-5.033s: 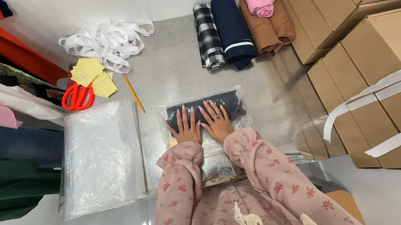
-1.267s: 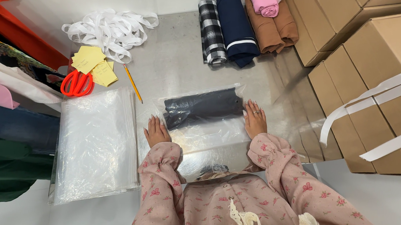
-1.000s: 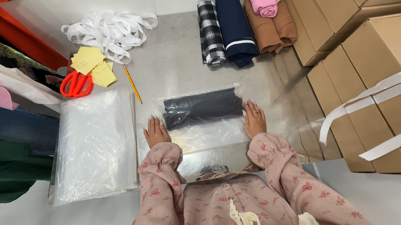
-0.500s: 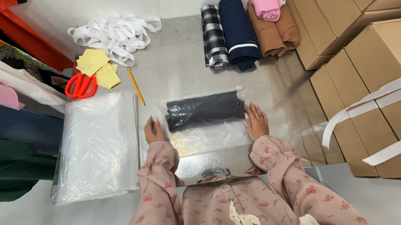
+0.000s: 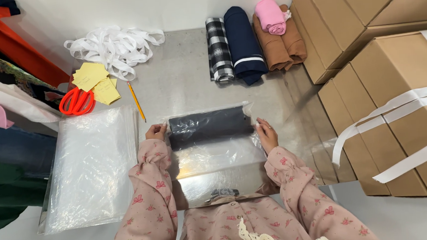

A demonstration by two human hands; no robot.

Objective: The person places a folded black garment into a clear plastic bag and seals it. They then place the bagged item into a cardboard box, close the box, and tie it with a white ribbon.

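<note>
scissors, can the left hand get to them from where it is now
Probably yes. The left hand is at the bag's left edge, and the scissors lie beyond the bag stack. Only the pencil lies between.

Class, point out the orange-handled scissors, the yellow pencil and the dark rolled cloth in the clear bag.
Orange-handled scissors (image 5: 76, 101), head view, on the handles.
Yellow pencil (image 5: 136, 101), head view, mid-shaft.
Dark rolled cloth (image 5: 209, 126), head view, middle of the roll.
</note>
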